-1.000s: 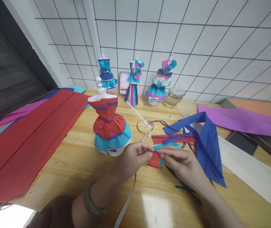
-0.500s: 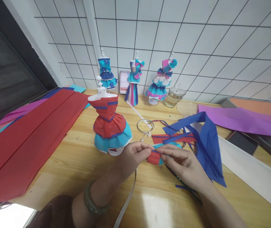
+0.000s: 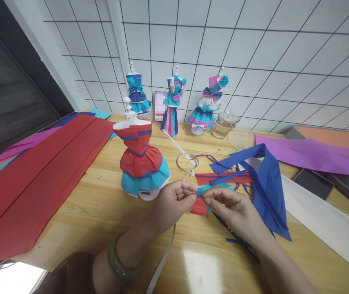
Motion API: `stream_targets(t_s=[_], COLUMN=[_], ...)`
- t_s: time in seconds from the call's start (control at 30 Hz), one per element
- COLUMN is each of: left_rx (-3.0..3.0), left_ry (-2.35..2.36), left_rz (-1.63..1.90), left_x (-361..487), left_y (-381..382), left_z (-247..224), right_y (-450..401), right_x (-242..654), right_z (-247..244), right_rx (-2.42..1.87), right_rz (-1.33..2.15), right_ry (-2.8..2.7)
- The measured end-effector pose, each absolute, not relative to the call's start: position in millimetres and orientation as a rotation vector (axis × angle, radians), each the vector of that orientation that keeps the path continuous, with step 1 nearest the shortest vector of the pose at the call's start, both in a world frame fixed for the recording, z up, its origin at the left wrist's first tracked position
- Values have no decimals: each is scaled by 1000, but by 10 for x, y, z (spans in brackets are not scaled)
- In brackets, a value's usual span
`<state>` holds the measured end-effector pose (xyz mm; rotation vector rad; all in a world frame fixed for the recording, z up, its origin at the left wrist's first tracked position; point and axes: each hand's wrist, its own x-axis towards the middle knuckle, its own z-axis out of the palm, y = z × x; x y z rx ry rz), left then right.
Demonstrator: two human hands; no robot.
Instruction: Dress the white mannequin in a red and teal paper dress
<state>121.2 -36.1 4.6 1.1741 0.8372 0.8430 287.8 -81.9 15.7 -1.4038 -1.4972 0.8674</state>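
Observation:
Between my two hands is a small red fabric piece (image 3: pixel 199 207) with a blue strip along its top edge. My left hand (image 3: pixel 177 202) pinches the left end of that edge, thumb against forefinger. On the other end, the fingertips of my right hand (image 3: pixel 227 204) are closed in a pinch too. Light blue fabric (image 3: pixel 203 189) lies just behind the fingertips, partly hidden by them. To the left stands a small white dress form (image 3: pixel 131 118) wearing a red bodice (image 3: pixel 136 141), a red ruffle and a light blue skirt (image 3: pixel 145 181).
Blue fabric strips (image 3: pixel 269 183) and a metal ring (image 3: pixel 187 162) lie beyond my hands. Red fabric (image 3: pixel 45 175) covers the left side. Several dressed forms, a phone (image 3: pixel 160 106) and a glass jar (image 3: pixel 225 124) stand by the tiled wall. Dark-handled scissors (image 3: pixel 238 239) lie under my right arm.
My fingertips have drawn slightly apart along the blue edge. The red piece now hangs flatter and a little lower, with more of its blue strip showing.

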Motion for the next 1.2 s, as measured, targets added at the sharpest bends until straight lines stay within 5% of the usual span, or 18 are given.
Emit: stream_targets(t_s=[1.2], left_rx=[1489], left_ry=[948], left_rz=[932], left_x=[1230], left_y=[-391], left_z=[51], right_y=[-809], right_x=[2876], right_z=[222], right_rx=[-1437], right_rz=[759], right_ry=[-1651])
